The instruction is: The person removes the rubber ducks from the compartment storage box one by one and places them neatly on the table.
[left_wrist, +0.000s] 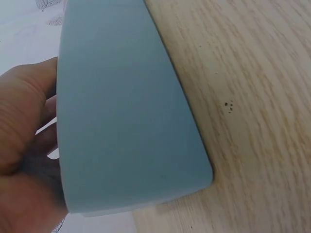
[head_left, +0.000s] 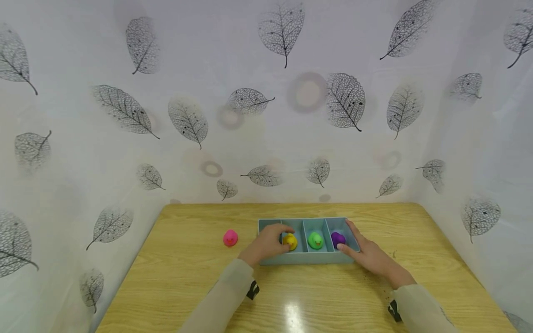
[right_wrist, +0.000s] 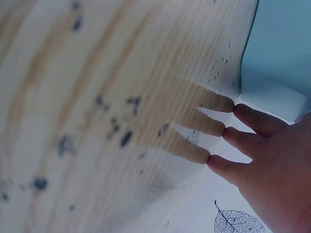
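We find the yellow duck (head_left: 291,241) in the second compartment from the left of the blue-grey tray (head_left: 307,258). We judge it light and slightly yielding, with a smooth skin that may slip if pinched at its rounded top; it does not look fragile. We would take hold of it by opposite sides, low on the body. The left hand (head_left: 268,241) has fingers and thumb curled round it, fingers on the far side, thumb on the near; how firmly they press, we cannot tell. The right hand (head_left: 368,253) is at the tray's right end, two compartments away from the yellow duck, its fingers extended and its thumb over the near rim, just beside the purple duck (head_left: 337,238); we cannot confirm contact with that toy. A green duck (head_left: 315,240) sits in the compartment between these two. Outside, a pink duck (head_left: 230,238) rests on the glossy wooden table (head_left: 187,286), left of the tray. A leaf-patterned sheet (head_left: 250,60) hangs beyond.
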`<state>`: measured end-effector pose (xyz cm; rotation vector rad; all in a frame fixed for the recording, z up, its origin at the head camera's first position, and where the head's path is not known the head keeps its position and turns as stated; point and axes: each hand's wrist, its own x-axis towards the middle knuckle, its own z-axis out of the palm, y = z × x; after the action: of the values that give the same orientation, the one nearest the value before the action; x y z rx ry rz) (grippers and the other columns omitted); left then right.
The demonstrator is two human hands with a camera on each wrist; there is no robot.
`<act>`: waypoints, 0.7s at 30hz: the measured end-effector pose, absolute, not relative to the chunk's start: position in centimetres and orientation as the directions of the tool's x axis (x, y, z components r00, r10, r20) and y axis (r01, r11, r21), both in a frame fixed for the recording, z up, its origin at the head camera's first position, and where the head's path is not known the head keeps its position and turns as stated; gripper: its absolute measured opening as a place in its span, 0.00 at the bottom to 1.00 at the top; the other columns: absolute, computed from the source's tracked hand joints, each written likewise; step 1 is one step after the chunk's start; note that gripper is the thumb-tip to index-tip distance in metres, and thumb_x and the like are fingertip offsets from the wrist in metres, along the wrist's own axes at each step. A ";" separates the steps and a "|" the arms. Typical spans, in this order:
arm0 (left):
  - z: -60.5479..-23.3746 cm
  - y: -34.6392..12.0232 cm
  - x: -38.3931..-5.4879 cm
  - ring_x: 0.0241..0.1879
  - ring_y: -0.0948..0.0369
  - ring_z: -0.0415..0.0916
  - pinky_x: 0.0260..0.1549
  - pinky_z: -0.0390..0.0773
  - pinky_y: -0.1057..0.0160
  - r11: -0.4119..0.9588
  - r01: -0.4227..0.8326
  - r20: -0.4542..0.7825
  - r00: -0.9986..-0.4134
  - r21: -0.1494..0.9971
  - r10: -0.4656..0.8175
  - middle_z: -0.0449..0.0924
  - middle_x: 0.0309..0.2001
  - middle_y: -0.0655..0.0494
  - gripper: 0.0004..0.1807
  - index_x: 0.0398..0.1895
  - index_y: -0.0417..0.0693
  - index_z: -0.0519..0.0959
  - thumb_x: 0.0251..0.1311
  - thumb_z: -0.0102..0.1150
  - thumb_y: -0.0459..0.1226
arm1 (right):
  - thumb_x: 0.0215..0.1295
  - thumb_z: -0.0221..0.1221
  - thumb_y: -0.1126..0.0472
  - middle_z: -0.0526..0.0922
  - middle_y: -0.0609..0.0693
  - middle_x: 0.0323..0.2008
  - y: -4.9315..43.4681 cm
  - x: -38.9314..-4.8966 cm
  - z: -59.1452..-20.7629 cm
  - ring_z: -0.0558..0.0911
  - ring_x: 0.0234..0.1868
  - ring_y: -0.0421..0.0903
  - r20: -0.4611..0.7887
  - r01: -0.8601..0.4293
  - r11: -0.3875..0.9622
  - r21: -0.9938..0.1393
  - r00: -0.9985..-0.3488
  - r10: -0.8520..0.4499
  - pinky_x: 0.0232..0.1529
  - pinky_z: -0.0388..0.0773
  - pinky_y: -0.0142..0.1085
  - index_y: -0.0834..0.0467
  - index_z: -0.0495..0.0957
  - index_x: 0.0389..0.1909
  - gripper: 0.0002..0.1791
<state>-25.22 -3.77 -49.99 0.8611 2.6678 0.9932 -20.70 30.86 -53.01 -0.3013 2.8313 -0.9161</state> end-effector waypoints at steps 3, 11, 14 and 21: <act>-49.8 -3.6 -25.4 0.66 0.51 0.78 0.66 0.80 0.50 0.630 0.444 0.005 -0.820 0.638 0.572 0.83 0.64 0.50 0.26 0.64 0.43 0.81 0.61 0.71 0.32 | 0.78 0.50 0.34 0.53 0.75 0.79 30.9 -20.8 -53.1 0.63 0.73 0.82 -0.083 -0.142 0.795 -0.590 -0.969 -0.235 0.68 0.65 0.76 0.44 0.31 0.87 0.51; -49.1 -3.1 -25.3 0.67 0.49 0.76 0.68 0.78 0.48 0.658 0.397 -0.068 -0.823 0.640 0.563 0.82 0.65 0.48 0.26 0.64 0.43 0.82 0.60 0.71 0.30 | 0.79 0.50 0.34 0.53 0.75 0.80 30.9 -20.7 -53.2 0.63 0.73 0.82 -0.074 -0.149 0.791 -0.593 -0.968 -0.238 0.68 0.64 0.77 0.42 0.29 0.87 0.51; -49.2 -2.9 -25.4 0.68 0.50 0.76 0.70 0.76 0.49 0.670 0.400 -0.078 -0.823 0.626 0.563 0.82 0.65 0.50 0.24 0.63 0.45 0.82 0.62 0.71 0.31 | 0.79 0.50 0.34 0.53 0.75 0.80 30.9 -20.7 -53.2 0.63 0.73 0.82 -0.073 -0.150 0.791 -0.594 -0.968 -0.239 0.68 0.64 0.77 0.42 0.29 0.86 0.51; -49.5 -2.5 -25.5 0.60 0.55 0.79 0.64 0.80 0.53 0.703 0.405 -0.079 -0.834 0.584 0.546 0.84 0.59 0.53 0.19 0.57 0.48 0.86 0.62 0.71 0.32 | 0.79 0.50 0.33 0.53 0.75 0.79 30.9 -20.6 -53.3 0.63 0.73 0.82 -0.074 -0.147 0.792 -0.592 -0.969 -0.236 0.68 0.64 0.77 0.42 0.29 0.86 0.51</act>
<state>-25.47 -2.50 -49.45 0.7584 2.6662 0.8287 -20.63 30.91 -53.31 -0.3049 2.8366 -0.9192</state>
